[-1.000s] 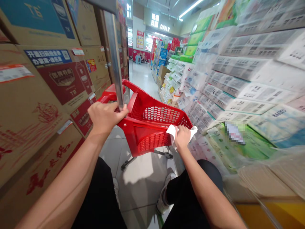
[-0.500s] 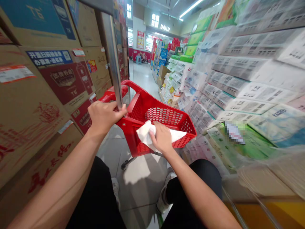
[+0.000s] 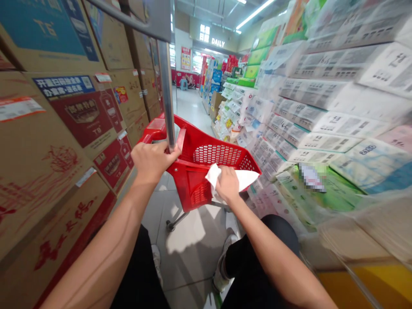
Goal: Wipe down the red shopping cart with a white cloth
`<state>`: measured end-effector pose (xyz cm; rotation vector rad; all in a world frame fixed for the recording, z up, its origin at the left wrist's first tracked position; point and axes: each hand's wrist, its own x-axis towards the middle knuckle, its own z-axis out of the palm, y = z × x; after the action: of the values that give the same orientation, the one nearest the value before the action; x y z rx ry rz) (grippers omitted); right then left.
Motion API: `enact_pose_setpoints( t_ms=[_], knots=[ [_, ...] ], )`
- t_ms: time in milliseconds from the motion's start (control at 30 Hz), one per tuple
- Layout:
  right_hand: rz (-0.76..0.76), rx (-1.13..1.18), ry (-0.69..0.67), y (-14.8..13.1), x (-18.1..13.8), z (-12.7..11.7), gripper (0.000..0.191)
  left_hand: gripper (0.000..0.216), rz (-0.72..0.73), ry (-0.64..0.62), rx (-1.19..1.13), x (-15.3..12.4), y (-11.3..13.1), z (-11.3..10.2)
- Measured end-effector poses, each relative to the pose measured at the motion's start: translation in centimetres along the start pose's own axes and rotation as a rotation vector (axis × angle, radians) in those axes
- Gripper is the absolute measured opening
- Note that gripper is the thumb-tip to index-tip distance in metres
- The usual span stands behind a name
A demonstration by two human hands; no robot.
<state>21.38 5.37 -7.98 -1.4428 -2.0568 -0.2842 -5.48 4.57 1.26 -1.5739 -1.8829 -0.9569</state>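
A red plastic shopping cart [image 3: 193, 176] stands in the aisle in front of my knees. My left hand [image 3: 153, 159] is closed round the cart's upright metal handle pole [image 3: 168, 94] at the near left corner. My right hand [image 3: 227, 184] presses a crumpled white cloth [image 3: 242, 179] against the cart's near rim and red mesh wall, fingers curled over the cloth.
Stacked brown cardboard boxes [image 3: 61, 128] line the left side. Shelves of wrapped tissue packs [image 3: 328, 124] fill the right. The tiled aisle floor [image 3: 189, 107] runs ahead to more displays. My legs in black trousers and white shoes [image 3: 222, 266] are below.
My right hand slid the cloth from the cart's right corner to the left along the near side, then back towards the middle. The view shifted slightly; my left hand kept its grip.
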Motion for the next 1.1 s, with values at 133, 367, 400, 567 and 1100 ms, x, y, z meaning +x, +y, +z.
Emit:
enact_pose_setpoints(
  t_ms=[133, 367, 400, 567, 1100],
  knots=[
    [-0.063, 0.177, 0.033, -8.8, 2.3, 0.4, 0.042, 0.04, 0.012, -0.002, 0.009, 0.1, 0.3, 0.0],
    [-0.162, 0.132, -0.107, -3.9, 1.5, 0.2, 0.045, 0.039, -0.02, -0.017, 0.028, 0.9, -2.7, -0.5],
    [-0.139, 0.086, -0.114, -1.8, 1.0, 0.2, 0.045, 0.04, -0.02, -0.016, 0.031, 1.0, -3.1, -0.5],
    [0.014, -0.12, -0.143, 6.9, -0.9, -0.7, 0.044, 0.044, -0.008, -0.011, 0.028, 1.1, -3.8, -0.9],
    [0.029, 0.068, -0.087, -11.2, 4.8, 0.5, 0.061, 0.038, -0.016, -0.036, 0.025, 0.6, -1.4, -0.3]
  ],
)
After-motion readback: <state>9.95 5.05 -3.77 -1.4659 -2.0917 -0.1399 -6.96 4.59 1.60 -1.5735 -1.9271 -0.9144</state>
